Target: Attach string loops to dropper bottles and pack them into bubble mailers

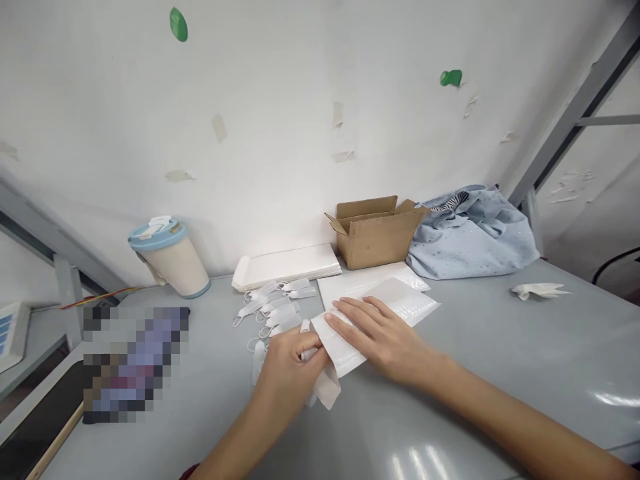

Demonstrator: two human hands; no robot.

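"So, where is the white, bubble-textured envelope (406, 301), and what has hold of it?"

"Just towards five o'clock from the middle of the view, on the grey table (500, 347). The right hand (385, 339) lies across its top, grip spread flat, pressing rather than pinching. The left hand (290, 363) meets the near-left end, its grip curled closed on what looks like a small white piece (305, 326); the fingertips are partly hidden, so I can't tell how that piece sits."

"And the pale, thin strip (328, 387) below the left hand?"

"At the envelope's seven o'clock. Whether it's a flap or a loose paper, I can't tell. I'd hold it clear of the edge, lest it crease."

"How hard should the flat hand press?"

"Lightly and evenly: enough to steady that slick surface, not enough to squash its layers together. The left does best working straight, without twisting."

"Anything likely to snag?"

"The small, translucent white tags with cord loops (277, 310), at nine o'clock; a loop could catch a finger. A second flat, white envelope (345, 287), at twelve, might slide along too."
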